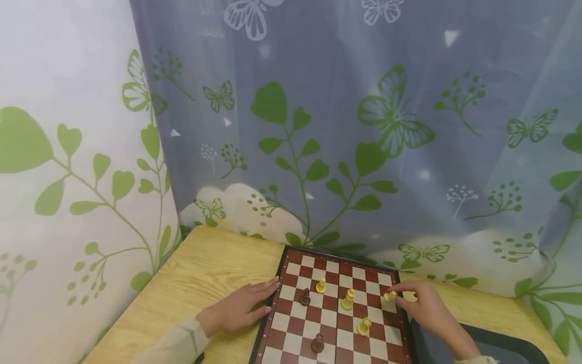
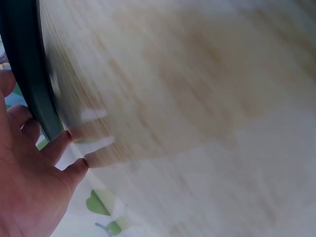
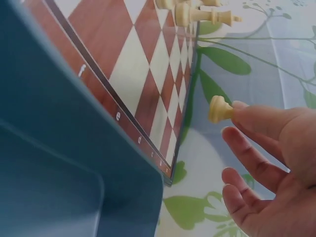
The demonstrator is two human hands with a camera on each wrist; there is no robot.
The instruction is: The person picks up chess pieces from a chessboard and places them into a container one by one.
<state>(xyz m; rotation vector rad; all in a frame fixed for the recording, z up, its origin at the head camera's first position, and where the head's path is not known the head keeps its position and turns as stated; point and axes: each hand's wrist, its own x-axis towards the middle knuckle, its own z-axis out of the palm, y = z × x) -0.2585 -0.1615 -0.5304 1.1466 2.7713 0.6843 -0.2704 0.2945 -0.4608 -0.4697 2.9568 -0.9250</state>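
Note:
A brown-and-white chessboard with a dark frame lies on the table. My right hand is over the board's right edge and pinches a cream chess piece between thumb and forefinger. The piece's round base shows in the right wrist view; its top is covered by the fingertips, so I cannot tell its kind. Flat against the board's left edge rests my left hand, fingers extended. Cream chess pieces stand mid-board, with a dark chess piece to their left and another dark chess piece nearer me.
A dark tray sits right of the board, partly under my right forearm. The wood-grain table meets a curtain printed with leaves and butterflies just behind the board.

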